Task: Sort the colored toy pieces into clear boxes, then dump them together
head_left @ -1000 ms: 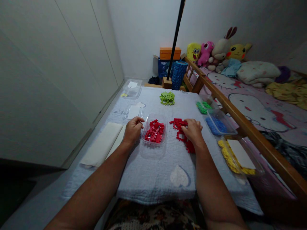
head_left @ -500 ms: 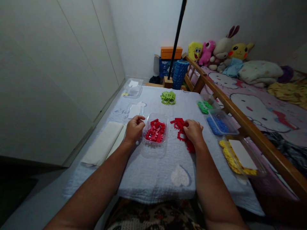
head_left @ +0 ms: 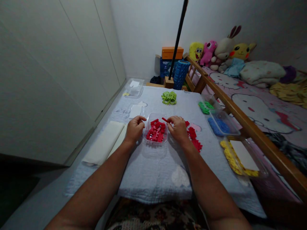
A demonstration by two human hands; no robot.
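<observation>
A clear plastic container [head_left: 155, 142] with several red interlocking plastic pieces [head_left: 157, 131] in it stands between my hands. My left hand [head_left: 135, 129] is closed at the container's left edge, thumb and forefinger at the rim. My right hand [head_left: 177, 128] pinches a red plastic piece [head_left: 164, 119] by the container's right rim, its end pointing over the red pieces. More red pieces [head_left: 196, 142] lie on the cloth to the right of that hand, partly hidden by it.
Light green pieces [head_left: 169, 98] are piled at the back. Containers of green [head_left: 205, 107], blue [head_left: 217, 126] and yellow pieces [head_left: 231, 156] line the right side, along a wooden bed rail [head_left: 230, 107]. A folded cream cloth [head_left: 104, 142] and clear lids [head_left: 136, 111] lie left.
My right hand has moved left from the loose red pieces to the container, carrying one red piece. My left hand has stayed at the container's left edge.
</observation>
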